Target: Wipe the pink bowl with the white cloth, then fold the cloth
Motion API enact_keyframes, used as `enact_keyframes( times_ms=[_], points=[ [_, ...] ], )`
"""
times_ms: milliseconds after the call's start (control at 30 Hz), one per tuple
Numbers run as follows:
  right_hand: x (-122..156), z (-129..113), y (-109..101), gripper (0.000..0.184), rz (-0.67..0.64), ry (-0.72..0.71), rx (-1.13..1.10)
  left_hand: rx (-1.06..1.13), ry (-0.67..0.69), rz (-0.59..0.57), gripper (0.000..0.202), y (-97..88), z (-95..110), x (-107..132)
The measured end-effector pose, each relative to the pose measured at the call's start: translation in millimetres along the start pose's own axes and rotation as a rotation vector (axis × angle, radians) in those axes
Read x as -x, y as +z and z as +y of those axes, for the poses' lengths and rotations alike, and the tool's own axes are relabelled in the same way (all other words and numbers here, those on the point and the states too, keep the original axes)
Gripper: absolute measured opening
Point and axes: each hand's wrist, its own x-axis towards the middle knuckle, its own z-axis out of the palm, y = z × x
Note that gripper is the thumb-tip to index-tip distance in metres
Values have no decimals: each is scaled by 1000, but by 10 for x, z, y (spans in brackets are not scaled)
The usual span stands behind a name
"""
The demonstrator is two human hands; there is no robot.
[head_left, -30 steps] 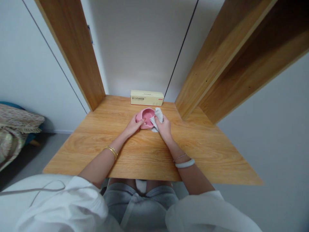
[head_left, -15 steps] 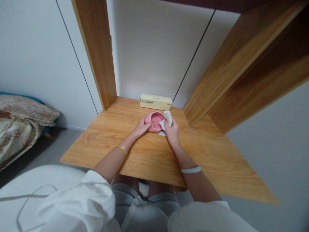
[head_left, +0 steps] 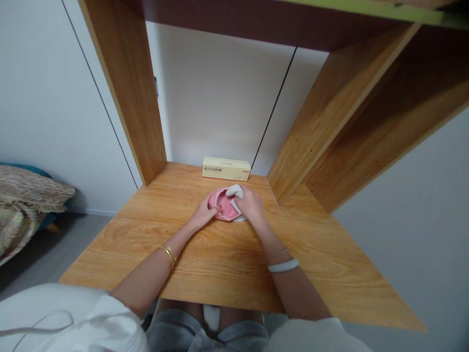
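A pink bowl (head_left: 224, 208), tilted with its opening toward me, is held just over the wooden table. My left hand (head_left: 203, 215) grips its left side, thumb inside the rim. A white cloth or tissue (head_left: 235, 191) is bunched in my right hand (head_left: 251, 205), which presses at the bowl's right rim; part of the white material reaches into the opening. Something pale and flat (head_left: 240, 218) shows beneath the bowl on the right, mostly hidden, and I cannot make out what it is.
A long cream-coloured box (head_left: 226, 169) with printed characters stands behind the bowl, near the wall. Wooden uprights (head_left: 126, 93) rise on both sides of the table (head_left: 216, 266), under a dark shelf (head_left: 234, 22). At far left a patterned cover (head_left: 31, 195) lies over blue furniture.
My right hand has moved inward over the bowl, bringing the white cloth further across the rim and into the opening. My view has tilted up, so the shelf shows more.
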Motion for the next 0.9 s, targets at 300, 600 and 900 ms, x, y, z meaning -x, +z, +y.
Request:
enact_keyframes(
  times_ms=[300,600,900],
  points=[
    [115,124,140,55,59,143,-138,22,-35,-42,64,1,87,31],
    [193,53,402,60,84,171,-344,-57,-80,128,69,65,130,73],
    [214,55,148,64,67,137,-50,-405,-10,60,59,-43,235,120]
  ],
)
